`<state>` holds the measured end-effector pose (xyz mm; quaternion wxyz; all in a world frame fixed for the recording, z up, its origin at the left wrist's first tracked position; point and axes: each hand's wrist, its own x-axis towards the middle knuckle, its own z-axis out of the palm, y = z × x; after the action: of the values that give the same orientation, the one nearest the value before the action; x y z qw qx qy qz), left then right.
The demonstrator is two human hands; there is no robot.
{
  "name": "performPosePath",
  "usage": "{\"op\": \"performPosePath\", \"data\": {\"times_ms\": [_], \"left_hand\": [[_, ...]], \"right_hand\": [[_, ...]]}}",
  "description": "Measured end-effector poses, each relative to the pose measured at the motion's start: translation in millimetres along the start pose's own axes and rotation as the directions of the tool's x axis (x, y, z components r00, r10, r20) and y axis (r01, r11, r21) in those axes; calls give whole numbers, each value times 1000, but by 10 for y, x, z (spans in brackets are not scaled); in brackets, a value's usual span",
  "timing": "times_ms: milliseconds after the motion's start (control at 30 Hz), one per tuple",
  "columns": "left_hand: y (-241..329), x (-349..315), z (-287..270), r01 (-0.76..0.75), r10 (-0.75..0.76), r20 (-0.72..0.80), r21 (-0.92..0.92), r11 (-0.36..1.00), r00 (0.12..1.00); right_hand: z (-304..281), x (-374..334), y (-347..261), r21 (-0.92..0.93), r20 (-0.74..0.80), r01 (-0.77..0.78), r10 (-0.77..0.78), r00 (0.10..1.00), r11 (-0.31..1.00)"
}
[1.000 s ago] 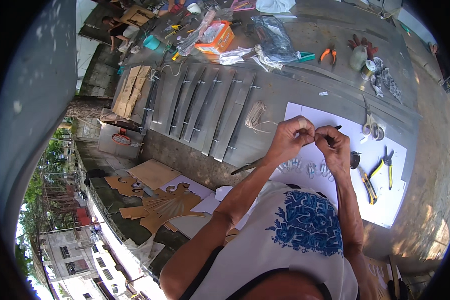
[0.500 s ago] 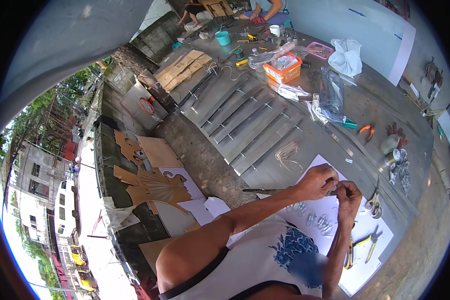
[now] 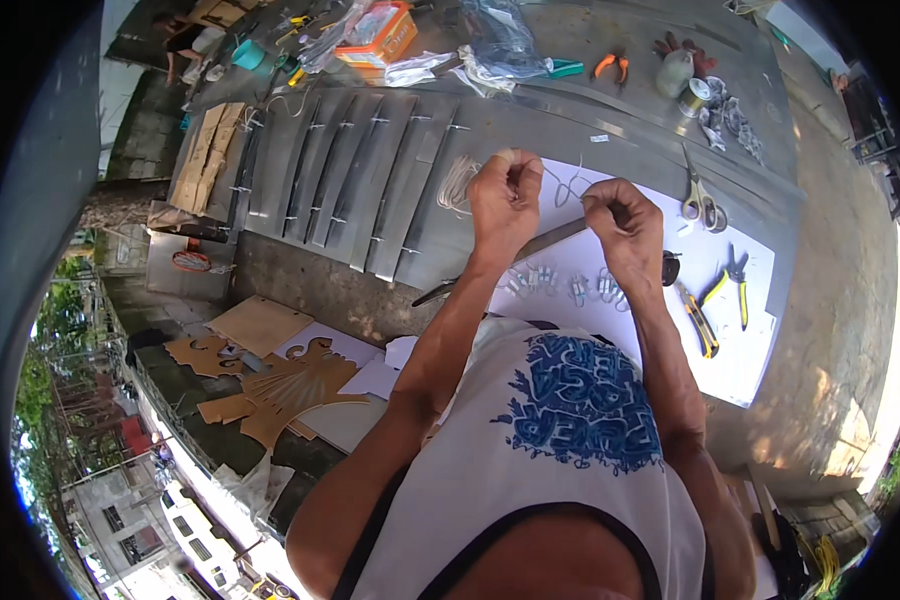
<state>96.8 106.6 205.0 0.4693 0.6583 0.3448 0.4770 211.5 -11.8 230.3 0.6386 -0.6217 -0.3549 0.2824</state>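
Observation:
Both of my hands are raised over a sheet of white paper (image 3: 750, 350) on the metal table. A thin looped cord (image 3: 567, 190) spans the gap between them. My left hand (image 3: 507, 192) pinches it at one side, fingers closed. On the other side my right hand (image 3: 623, 222) is also closed in a pinch on the cord. Below the hands, a long dark bar (image 3: 555, 236) lies slantwise, partly covered by my arms. Several small bent wire pieces (image 3: 532, 280) rest on the paper near my right forearm. A coil of pale string (image 3: 456, 187) sits beside my left hand.
Scissors (image 3: 692, 200), yellow-handled pliers (image 3: 738, 285) and a utility knife (image 3: 698, 322) lie at the right. Several metal strips (image 3: 400, 180) line the table at left. Farther back are orange-handled pliers (image 3: 610, 66), a wire spool (image 3: 694, 97) and an orange tub (image 3: 378, 38).
My hands have moved apart, with the looped cord now showing between them. The view has turned, so the table appears rotated and shifted left and up.

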Motion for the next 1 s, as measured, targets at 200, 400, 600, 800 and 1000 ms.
{"op": "performPosePath", "data": {"times_ms": [200,400,600,800,1000], "left_hand": [[36,110,-122,157,-127,209,-129,979,970],[-55,-146,-80,378,-16,545,-559,738,838],[-326,-267,-38,372,-36,627,-414,831,779],[-49,-344,173,461,-45,632,-513,724,774],[-189,-444,304,409,-97,520,-528,744,848]], "right_hand": [[-70,-117,-66,21,-34,-14,15,999,1000],[-90,-148,-91,-34,-111,7,-11,994,999],[-198,-239,-108,-58,-148,40,-49,988,997],[-267,-205,-142,-90,-215,-1,-19,976,996],[-221,-189,-4,-24,-242,-9,3,970,1000]]}}
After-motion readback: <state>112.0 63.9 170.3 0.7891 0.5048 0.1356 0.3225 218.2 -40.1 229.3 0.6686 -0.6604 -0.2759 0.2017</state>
